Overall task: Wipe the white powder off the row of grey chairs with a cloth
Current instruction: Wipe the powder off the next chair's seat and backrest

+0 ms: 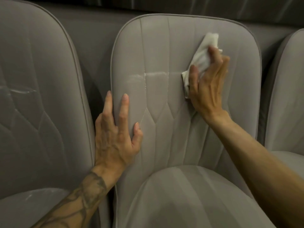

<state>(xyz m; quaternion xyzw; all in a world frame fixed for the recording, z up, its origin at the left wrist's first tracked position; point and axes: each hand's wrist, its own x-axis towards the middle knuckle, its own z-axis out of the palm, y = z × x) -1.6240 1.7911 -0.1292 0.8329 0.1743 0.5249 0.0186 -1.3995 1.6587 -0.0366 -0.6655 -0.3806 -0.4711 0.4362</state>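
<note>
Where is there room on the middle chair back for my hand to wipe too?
Free: above the powder, left of the cloth; also lower down, between the left hand and right hand. Crowded: the upper right, under the cloth.

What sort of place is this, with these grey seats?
Probably an auditorium, cinema or lounge; I cannot tell which. Matching padded seats stand side by side in a row: left chair, middle chair, right chair, with a dark backdrop behind.

Dim light falls on a grey panel (92, 28) beneath a darker strip (164, 4).
</note>
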